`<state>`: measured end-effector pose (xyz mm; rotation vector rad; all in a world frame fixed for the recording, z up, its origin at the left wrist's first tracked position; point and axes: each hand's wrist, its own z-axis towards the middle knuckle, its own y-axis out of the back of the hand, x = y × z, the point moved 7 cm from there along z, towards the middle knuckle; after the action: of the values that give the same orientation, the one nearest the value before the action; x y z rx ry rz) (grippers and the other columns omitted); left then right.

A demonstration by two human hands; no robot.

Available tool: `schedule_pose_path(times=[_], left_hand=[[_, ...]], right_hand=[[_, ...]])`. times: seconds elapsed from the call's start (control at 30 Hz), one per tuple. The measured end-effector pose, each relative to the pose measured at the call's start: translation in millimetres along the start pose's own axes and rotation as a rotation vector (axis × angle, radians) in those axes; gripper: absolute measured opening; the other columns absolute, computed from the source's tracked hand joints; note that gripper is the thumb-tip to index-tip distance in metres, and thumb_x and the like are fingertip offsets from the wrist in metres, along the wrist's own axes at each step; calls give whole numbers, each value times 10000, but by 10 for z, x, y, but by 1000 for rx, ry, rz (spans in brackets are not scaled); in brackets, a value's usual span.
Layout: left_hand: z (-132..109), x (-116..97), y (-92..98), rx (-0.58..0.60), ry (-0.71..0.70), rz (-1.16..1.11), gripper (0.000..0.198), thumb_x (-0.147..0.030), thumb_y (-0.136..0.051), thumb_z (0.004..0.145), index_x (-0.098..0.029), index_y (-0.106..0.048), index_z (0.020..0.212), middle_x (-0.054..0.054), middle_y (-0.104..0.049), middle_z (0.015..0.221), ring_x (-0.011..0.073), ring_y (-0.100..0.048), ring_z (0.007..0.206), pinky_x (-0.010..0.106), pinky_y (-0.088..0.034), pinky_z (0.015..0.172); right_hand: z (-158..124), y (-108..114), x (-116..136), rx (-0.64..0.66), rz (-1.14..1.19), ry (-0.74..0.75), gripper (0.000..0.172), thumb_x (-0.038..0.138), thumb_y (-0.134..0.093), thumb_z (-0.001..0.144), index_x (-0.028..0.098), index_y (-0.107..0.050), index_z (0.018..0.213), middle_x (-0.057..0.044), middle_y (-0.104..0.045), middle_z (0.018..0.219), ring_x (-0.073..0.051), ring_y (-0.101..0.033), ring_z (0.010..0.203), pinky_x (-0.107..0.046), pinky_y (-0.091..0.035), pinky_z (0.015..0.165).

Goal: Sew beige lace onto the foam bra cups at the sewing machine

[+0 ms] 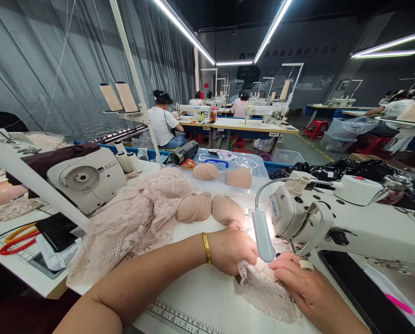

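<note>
A piece of beige lace fabric [268,297] lies in front of the sewing machine [297,215]. My left hand [230,248], with a gold bangle at its wrist, is closed on the fabric's left edge. My right hand [304,283] pinches the right side of the lace, close beneath the machine head. Between the hands a bit of smooth beige cloth shows. The lamp [263,234] partly hides the fingertips and the needle area. Just beyond my left hand are fanned stacks of beige oval pads [193,207], and a heap of beige lace [134,213] lies to the left.
More pads rest on a clear plastic lid [256,162] behind. A second sewing machine [85,176] and a slanting thread-stand pole [132,60] stand at left. A phone [56,231] lies near orange-handled scissors. Co-workers sit at machines farther back. A printed ruler [179,320] runs along the front edge.
</note>
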<state>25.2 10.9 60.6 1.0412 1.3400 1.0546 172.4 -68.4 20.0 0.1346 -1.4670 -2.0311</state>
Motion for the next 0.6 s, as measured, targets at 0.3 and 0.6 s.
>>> schedule_pose_path(times=[0.3,0.6], left_hand=[[-37,-58,-21,-21,-44,89,247,-40,-659,625,-191,-485,715,-13,-668,778,198,-553,785,471,-288,880],[38,133,-36,-90,26,90,129,-174,-674,730,-196,-547,727,10,-704,834,210,-597,827,435,-298,850]], right_hand=[[-89,-79,-157,38,-70,-25,292,235,-460,1021,320,-738,1047,-27,-788,1071,-221,-722,882,-339,-588,771],[-54,161,-143,-259,-256,-65,300,310,-451,1049,257,-720,1172,-56,-789,1030,-252,-738,949,-361,-585,787]])
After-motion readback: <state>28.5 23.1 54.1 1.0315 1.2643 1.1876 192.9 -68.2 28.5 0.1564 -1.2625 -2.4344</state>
